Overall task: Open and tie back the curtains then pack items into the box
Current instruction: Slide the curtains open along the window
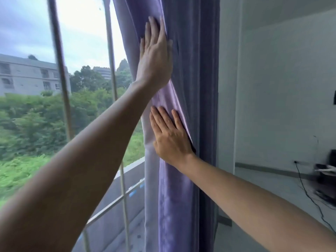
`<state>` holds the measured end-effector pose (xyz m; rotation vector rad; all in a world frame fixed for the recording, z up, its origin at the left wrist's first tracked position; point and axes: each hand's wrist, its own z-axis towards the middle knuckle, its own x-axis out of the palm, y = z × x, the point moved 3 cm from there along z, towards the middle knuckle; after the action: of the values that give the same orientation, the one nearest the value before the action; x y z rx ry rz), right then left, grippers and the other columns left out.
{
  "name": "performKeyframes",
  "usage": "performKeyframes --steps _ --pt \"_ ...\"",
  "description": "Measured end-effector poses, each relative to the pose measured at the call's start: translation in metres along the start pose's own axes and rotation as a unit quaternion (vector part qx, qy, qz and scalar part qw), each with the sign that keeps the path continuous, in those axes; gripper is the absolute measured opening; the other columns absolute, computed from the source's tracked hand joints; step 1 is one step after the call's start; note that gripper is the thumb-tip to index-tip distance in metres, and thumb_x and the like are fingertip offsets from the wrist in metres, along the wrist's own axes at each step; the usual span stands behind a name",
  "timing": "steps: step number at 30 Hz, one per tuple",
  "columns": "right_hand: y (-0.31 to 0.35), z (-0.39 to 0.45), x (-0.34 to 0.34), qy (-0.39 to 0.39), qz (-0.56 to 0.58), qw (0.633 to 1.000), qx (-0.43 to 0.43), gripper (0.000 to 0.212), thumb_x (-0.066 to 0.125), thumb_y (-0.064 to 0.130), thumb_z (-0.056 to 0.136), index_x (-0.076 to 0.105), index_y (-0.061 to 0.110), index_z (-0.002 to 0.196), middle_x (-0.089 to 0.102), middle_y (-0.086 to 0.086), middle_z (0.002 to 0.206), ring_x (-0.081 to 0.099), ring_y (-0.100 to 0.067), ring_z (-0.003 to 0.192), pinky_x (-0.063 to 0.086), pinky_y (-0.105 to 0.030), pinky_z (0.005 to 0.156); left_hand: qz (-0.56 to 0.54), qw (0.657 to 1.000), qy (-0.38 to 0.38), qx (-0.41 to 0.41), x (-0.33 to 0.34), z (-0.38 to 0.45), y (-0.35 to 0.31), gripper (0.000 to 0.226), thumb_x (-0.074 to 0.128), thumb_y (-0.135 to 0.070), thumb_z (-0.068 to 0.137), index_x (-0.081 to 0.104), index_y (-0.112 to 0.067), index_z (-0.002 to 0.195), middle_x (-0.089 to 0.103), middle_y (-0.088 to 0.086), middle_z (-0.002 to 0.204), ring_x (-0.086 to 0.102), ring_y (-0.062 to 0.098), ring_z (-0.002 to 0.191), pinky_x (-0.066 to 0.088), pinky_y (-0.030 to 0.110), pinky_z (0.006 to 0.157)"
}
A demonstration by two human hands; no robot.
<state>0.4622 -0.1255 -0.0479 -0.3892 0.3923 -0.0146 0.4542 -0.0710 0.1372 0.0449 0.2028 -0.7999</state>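
Left hand (156,57), right hand (171,138), flat on bunched purple curtain (189,79)

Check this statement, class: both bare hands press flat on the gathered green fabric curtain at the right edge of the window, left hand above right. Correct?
One detail is wrong: the gathered fabric curtain is purple, not green. The head view shows the left hand above the right hand, both pressed flat on it at the window's right edge.

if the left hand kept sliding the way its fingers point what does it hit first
The left hand lies flat on the purple curtain, fingers pointing up. Going straight on, it would only meet more gathered curtain fabric up to the picture's top edge; nothing else shows in that line.
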Motion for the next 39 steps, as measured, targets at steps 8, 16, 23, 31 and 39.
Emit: performKeyframes --steps 8,16,23,31,39 --pt "-0.109 -0.004 0.097 0.017 -0.012 0.999 0.030 0.070 0.046 0.015 0.083 0.027 0.001 0.149 0.024 -0.011 0.158 0.019 -0.026 0.147 0.011 -0.047 0.120 -0.035 0.998 0.055 0.000 0.140 0.033 -0.010 0.053 0.019 -0.024 0.102 0.004 -0.006 0.150 -0.003 0.016 0.158 -0.004 0.027 0.146 0.001 0.040 0.118" --pt "-0.224 -0.013 0.186 0.036 -0.042 0.997 0.050 0.066 0.037 0.010 0.084 0.029 0.001 0.149 0.025 -0.011 0.158 0.020 -0.027 0.147 0.006 -0.044 0.120 -0.056 0.996 0.063 -0.022 0.278 0.062 -0.031 0.053 0.018 -0.019 0.102 0.000 -0.007 0.150 -0.005 0.016 0.158 -0.005 0.027 0.146 0.000 0.040 0.119" --pt "-0.286 -0.018 0.256 0.034 -0.040 0.997 0.052 0.064 0.029 0.009 0.088 0.021 0.003 0.151 0.018 -0.010 0.160 0.012 -0.026 0.148 0.003 -0.043 0.120 -0.044 0.996 0.070 -0.023 0.367 0.079 -0.020 0.053 0.020 -0.016 0.102 0.002 -0.006 0.151 -0.005 0.015 0.158 -0.006 0.027 0.146 0.000 0.040 0.119" --pt "-0.339 -0.023 0.312 0.037 -0.067 0.993 0.089 0.058 0.028 0.013 0.089 0.039 0.005 0.146 0.035 -0.008 0.153 0.030 -0.027 0.143 0.024 -0.045 0.117 -0.046 0.994 0.103 -0.018 0.458 0.098 -0.019 0.053 0.020 -0.014 0.102 0.000 -0.005 0.150 -0.004 0.015 0.158 -0.005 0.027 0.146 0.002 0.040 0.119" --pt "-0.381 -0.033 0.339 0.065 -0.097 0.987 0.113 0.060 0.028 0.010 0.085 0.042 0.005 0.143 0.037 -0.007 0.153 0.032 -0.027 0.142 0.024 -0.046 0.115 -0.040 0.990 0.137 -0.012 0.501 0.108 -0.023 0.053 0.020 -0.013 0.102 -0.002 -0.003 0.149 -0.005 0.016 0.158 -0.005 0.028 0.146 0.000 0.036 0.118"
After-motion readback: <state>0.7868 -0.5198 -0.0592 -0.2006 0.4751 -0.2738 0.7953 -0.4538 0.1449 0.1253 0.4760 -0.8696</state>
